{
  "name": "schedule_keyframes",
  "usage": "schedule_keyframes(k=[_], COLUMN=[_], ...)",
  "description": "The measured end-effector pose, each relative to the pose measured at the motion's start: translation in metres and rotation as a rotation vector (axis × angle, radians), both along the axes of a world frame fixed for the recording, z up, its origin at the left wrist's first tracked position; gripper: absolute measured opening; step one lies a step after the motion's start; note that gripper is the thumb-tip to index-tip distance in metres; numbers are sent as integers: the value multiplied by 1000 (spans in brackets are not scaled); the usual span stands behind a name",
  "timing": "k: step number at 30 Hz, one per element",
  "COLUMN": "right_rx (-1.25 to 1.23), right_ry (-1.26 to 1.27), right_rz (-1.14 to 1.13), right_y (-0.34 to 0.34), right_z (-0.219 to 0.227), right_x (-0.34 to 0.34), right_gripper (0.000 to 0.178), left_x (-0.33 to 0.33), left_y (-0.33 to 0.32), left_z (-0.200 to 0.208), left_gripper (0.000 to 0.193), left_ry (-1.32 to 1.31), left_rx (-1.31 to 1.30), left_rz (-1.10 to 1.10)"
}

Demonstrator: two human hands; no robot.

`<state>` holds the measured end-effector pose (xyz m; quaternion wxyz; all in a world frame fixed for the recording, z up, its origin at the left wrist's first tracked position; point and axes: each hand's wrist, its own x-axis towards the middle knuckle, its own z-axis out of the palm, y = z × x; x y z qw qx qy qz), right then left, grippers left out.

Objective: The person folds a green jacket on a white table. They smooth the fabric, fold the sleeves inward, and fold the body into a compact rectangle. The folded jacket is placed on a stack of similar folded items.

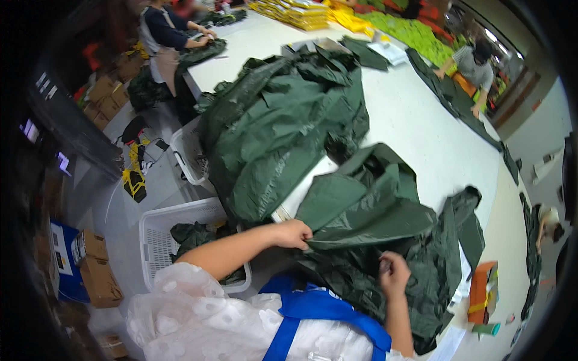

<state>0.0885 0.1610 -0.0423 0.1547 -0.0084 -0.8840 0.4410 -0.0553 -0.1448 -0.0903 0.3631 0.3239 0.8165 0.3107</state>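
A dark green garment of shiny, waterproof-looking fabric (367,210) is spread in folds over the near edge of the white table. My left hand (293,233) pinches its near left edge between thumb and fingers. Lower and to the right, my right hand (394,274) is raised with curled fingers over the darker, crumpled part of the cloth. Whatever those fingers may hold is too small and blurred to name. Beyond my left hand rises a big heap of the same green fabric (289,120), hanging over the table's left edge.
White plastic baskets (147,240) stand on the floor at left, the nearer holding green cloth. An orange box (481,292) and a green roll (486,329) lie at right. Co-workers (162,42) handle green fabric around the table (415,132). Cardboard boxes (99,280) stand far left.
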Motion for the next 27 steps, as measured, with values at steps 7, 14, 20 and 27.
schedule_keyframes(k=[7,14,20,27], right_rx=[299,360,298,635], right_ry=[-154,-647,-705,-595], right_rz=[-721,-1006,-807,-832], right_y=[221,312,354,384], right_z=[-44,-93,-108,-45], right_x=[-10,-2,13,86], right_gripper=[31,78,43,20], left_x=[-61,-85,-128,-111], left_y=[78,191,115,-151], left_z=[24,-24,54,15], left_gripper=[97,49,26,62], left_ry=[172,413,-166,522], left_rx=[136,-144,958,-417], left_rz=[341,256,645,971])
